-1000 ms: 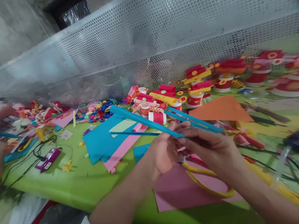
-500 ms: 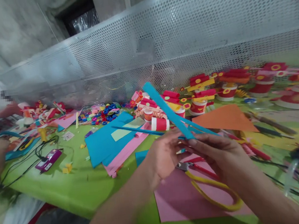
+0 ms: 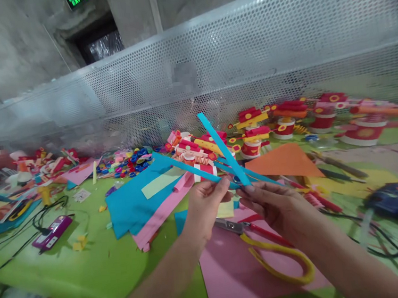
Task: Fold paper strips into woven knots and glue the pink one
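My left hand (image 3: pixel 206 202) pinches one narrow blue strip (image 3: pixel 196 169), which slants toward the upper left. Between the thumb and fingers of my right hand (image 3: pixel 276 207) is a second, upright blue strip (image 3: pixel 220 146). The two strips come close together at my fingertips; whether they are joined there I cannot tell. Another length of blue runs behind my right fingers. Below my hands, scissors (image 3: pixel 282 263) with yellow-and-red handles lie on a pink sheet (image 3: pixel 223 279).
Blue sheets (image 3: pixel 123 209) and a pink strip (image 3: pixel 159 215) lie to the left, near a purple power strip (image 3: pixel 53 234) with cords. Red paper-cup models (image 3: pixel 285 128) line the mesh partition (image 3: pixel 226 37). At right are an orange sheet (image 3: pixel 284 161) and a dark blue corded tool (image 3: pixel 392 207).
My left hand now pinches a blue strip with thumb and fingers, where before it was cupped near my right hand. The upright strip has turned edge-on slightly, and the camera view has shifted.
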### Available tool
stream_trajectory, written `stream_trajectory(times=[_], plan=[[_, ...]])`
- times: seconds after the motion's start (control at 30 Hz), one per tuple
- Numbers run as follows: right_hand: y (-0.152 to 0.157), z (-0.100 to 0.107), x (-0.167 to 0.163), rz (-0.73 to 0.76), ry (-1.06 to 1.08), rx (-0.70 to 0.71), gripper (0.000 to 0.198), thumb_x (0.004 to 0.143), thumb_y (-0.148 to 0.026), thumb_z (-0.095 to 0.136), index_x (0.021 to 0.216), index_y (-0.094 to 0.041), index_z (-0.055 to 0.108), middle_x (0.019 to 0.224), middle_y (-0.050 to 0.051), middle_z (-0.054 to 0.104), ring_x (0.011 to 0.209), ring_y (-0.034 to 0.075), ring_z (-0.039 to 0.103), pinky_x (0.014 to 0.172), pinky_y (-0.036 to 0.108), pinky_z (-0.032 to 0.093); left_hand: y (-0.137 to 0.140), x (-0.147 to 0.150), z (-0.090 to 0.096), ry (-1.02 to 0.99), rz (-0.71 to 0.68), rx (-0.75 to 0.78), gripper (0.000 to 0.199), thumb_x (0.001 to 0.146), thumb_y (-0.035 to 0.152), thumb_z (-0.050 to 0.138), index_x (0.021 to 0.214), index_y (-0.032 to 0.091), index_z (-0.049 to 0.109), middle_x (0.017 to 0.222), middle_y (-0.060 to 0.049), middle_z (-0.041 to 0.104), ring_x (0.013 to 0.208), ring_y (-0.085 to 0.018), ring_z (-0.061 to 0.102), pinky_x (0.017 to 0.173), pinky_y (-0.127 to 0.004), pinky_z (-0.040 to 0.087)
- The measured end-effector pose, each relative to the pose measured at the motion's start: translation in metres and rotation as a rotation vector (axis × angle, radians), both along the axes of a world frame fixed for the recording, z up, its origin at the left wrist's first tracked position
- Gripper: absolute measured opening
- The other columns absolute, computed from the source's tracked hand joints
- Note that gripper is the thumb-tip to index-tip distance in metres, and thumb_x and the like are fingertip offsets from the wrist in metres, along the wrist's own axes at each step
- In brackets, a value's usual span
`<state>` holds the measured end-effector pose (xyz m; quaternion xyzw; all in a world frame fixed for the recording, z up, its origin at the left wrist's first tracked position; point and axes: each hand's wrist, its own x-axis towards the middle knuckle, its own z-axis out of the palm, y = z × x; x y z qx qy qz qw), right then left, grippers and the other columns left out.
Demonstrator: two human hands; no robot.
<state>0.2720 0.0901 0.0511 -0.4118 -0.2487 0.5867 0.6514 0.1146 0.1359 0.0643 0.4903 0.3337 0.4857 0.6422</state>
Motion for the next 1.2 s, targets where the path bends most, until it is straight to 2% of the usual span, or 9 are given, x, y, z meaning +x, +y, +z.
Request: stream_trajectory(times=[0.17,0.23,0.33,0.4,0.53,0.7,1.03,1.2], plan=[[-0.003,0.004,-0.001,0.004,-0.002,-0.009,0.019,0.063,-0.027,0.093,0.074,-0.023,0.079,0.083,0.003,0.078,0.084,0.020,0.076,0.071,0.026,0.065,0.001,-0.001,-0.002,-0.032,0.017,0.002,0.026,0.072,0.040,0.085,0.080,0.016,0.079,0.073,-0.004,0.073,0.069,-0.012,0.066,0.079,-0.029,0.055],[-0.005,0.007,-0.002,-0.019,-0.009,-0.021,0.021,0.063,-0.029,0.093,0.076,-0.022,0.079,0.080,0.001,0.076,0.076,0.016,0.073,0.066,0.024,0.063,0.000,-0.001,-0.002,-0.081,-0.002,-0.029,0.025,0.072,0.040,0.085,0.081,0.017,0.079,0.073,-0.002,0.072,0.067,-0.011,0.066,0.078,-0.028,0.056],[-0.007,0.010,-0.002,-0.063,-0.045,-0.035,0.023,0.060,-0.029,0.094,0.075,-0.021,0.079,0.069,-0.002,0.069,0.057,0.008,0.060,0.054,0.019,0.054,-0.004,-0.001,-0.001,-0.142,-0.079,-0.084,0.022,0.073,0.035,0.086,0.083,0.018,0.079,0.074,0.000,0.072,0.068,-0.010,0.067,0.076,-0.025,0.057],[-0.007,0.011,-0.004,-0.075,-0.073,-0.023,0.026,0.058,-0.031,0.095,0.076,-0.021,0.080,0.065,-0.003,0.067,0.055,0.007,0.056,0.053,0.020,0.050,-0.007,0.001,-0.001,-0.156,-0.124,-0.105,0.020,0.073,0.032,0.086,0.085,0.018,0.079,0.077,-0.001,0.074,0.070,-0.010,0.068,0.077,-0.024,0.058],[-0.009,0.011,-0.008,-0.067,-0.150,0.030,0.031,0.056,-0.036,0.095,0.079,-0.021,0.081,0.065,0.000,0.068,0.060,0.011,0.059,0.059,0.025,0.052,-0.011,0.005,-0.002,-0.140,-0.130,-0.059,0.016,0.074,0.030,0.085,0.084,0.019,0.078,0.079,-0.001,0.076,0.069,-0.010,0.067,0.076,-0.025,0.059],[-0.012,0.012,-0.012,-0.074,-0.197,0.070,0.026,0.060,-0.035,0.092,0.079,-0.022,0.081,0.062,-0.001,0.066,0.059,0.011,0.058,0.059,0.026,0.052,-0.010,0.007,-0.003,-0.139,-0.053,-0.041,0.018,0.073,0.031,0.085,0.086,0.021,0.078,0.091,-0.002,0.077,0.078,-0.011,0.068,0.074,-0.023,0.058],[-0.014,0.008,-0.013,-0.050,-0.378,0.141,0.020,0.072,-0.032,0.085,0.092,-0.026,0.081,0.071,-0.002,0.068,0.067,0.012,0.058,0.065,0.027,0.050,-0.011,0.008,-0.006,-0.084,-0.032,-0.038,0.025,0.074,0.035,0.084,0.094,0.020,0.079,0.091,-0.004,0.077,0.079,-0.013,0.068,0.077,-0.027,0.058],[-0.014,0.009,-0.013,-0.034,-0.347,0.131,0.026,0.071,-0.032,0.086,0.094,-0.023,0.078,0.075,-0.002,0.069,0.066,0.012,0.059,0.063,0.026,0.049,-0.012,0.008,-0.005,-0.083,-0.018,-0.031,0.024,0.075,0.033,0.083,0.094,0.020,0.078,0.093,-0.004,0.077,0.080,-0.014,0.068,0.078,-0.028,0.058]])
